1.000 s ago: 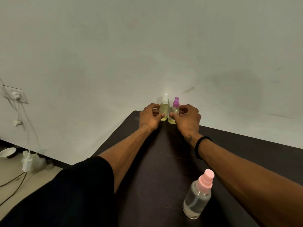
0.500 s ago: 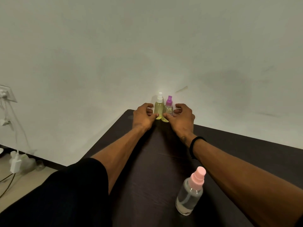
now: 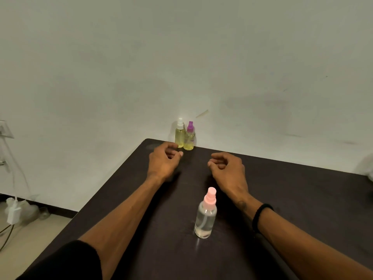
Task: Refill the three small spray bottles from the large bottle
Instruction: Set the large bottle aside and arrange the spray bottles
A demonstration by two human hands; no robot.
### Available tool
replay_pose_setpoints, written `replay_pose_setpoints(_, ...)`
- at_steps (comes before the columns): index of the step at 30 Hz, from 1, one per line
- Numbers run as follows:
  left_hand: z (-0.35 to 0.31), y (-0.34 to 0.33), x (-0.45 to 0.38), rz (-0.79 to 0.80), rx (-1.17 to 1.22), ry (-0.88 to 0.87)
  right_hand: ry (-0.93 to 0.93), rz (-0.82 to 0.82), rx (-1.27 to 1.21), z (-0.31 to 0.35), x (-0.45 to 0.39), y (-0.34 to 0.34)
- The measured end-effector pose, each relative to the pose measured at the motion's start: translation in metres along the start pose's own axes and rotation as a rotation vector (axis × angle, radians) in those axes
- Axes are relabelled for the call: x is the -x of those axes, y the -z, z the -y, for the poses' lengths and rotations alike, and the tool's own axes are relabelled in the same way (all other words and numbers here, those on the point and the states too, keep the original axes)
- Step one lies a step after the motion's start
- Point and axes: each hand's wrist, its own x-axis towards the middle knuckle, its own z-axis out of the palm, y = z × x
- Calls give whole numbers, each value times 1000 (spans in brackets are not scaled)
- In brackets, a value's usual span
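Two small spray bottles of yellow liquid stand side by side at the table's far corner against the wall: one with a white cap [image 3: 179,133] and one with a purple cap [image 3: 189,136]. A clear bottle with a pink spray cap [image 3: 205,214] stands nearer to me, mid-table. My left hand [image 3: 163,161] hovers just in front of the white-capped bottle, fingers loosely curled, holding nothing. My right hand [image 3: 227,168] is further right, also loosely curled and empty, behind the pink-capped bottle. No large bottle is in view.
The dark table [image 3: 302,199] runs to the right and toward me; its left edge drops to the floor. A wall socket with a charger and cables [image 3: 12,213] hangs at the left. A pale object [image 3: 366,168] shows at the right edge.
Both hands have let go of the two yellow bottles and drawn back toward me, spreading apart. The bottles stay against the wall.
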Motion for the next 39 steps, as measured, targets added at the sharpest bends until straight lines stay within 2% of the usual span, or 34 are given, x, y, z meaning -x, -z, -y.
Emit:
replay_pose_setpoints(5,-16,9,47,46,45,7,17,33,-10,1,42,38)
replay_pose_setpoints(12,-39,23,128,227,129,-34,13,56,-221,14,111,74)
replay_pose_setpoints(17,-41,28,164,244,164,-75,172,83,-20,31,148,75)
replay_pose_setpoints(20,-45,33,178,242,167,-61,201,138,78,40,159,68)
replay_pose_setpoints(30,-48,36,181,217,280,-16,108,113,-56,46,147,58)
replay_pose_setpoints(35,-48,33,167,183,341,-32,62,86,-154,50,115,47)
replay_pose_setpoints(39,-47,26,135,157,290,-39,58,94,-135,53,80,36)
